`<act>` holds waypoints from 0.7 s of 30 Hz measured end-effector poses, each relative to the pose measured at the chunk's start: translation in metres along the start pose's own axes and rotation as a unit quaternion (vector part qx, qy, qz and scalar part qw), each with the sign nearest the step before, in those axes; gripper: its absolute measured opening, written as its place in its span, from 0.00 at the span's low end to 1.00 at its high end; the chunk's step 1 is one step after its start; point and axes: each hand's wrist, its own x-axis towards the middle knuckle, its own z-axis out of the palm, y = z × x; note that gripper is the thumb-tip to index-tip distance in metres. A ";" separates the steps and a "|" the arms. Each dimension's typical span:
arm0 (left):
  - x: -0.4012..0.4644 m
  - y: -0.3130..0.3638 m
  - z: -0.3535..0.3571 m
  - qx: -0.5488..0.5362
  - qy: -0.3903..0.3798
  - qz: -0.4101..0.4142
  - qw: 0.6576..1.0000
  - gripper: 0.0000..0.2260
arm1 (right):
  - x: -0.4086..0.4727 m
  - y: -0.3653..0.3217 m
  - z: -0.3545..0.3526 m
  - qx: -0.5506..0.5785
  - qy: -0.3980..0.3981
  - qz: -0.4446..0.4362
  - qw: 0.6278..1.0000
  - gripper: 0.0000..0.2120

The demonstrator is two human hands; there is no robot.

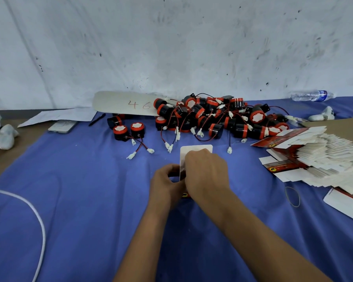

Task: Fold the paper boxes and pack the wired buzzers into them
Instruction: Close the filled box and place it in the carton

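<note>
Beyond the blue cloth (90,200) lie black buzzers (212,117) with red-orange rings, red and black wires. Right of them, red-and-white flat boxes (314,159).

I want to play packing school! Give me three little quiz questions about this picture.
1. True or false: both hands hold the white paper box.
2. The fanned stack of flat red-and-white box blanks lies on which side: A left, B right?
3. What number is written on the white oval board?

Key: 1 true: left hand and right hand grip it. 2 B. 3 46.
</note>
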 end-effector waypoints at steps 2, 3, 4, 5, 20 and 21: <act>-0.001 0.002 0.000 0.005 -0.002 0.008 1.000 0.12 | 0.000 -0.001 0.005 -0.012 -0.002 -0.024 1.000 0.17; -0.001 0.003 0.000 0.008 -0.002 0.011 1.000 0.14 | -0.001 -0.002 0.008 -0.016 -0.005 -0.037 0.999 0.16; -0.002 0.004 0.000 0.007 -0.003 0.011 1.000 0.15 | 0.000 -0.002 0.010 -0.017 -0.013 -0.047 0.999 0.14; -0.002 0.004 0.000 0.004 -0.004 0.010 1.000 0.16 | 0.000 -0.002 0.011 -0.025 -0.024 -0.062 0.997 0.09; 0.003 -0.004 0.009 0.051 0.038 0.014 0.998 0.15 | 0.003 0.021 0.015 0.080 -0.052 -0.083 0.992 0.11; 0.003 -0.004 0.009 0.052 0.040 0.014 0.998 0.12 | 0.002 0.022 0.015 0.082 -0.047 -0.080 0.992 0.11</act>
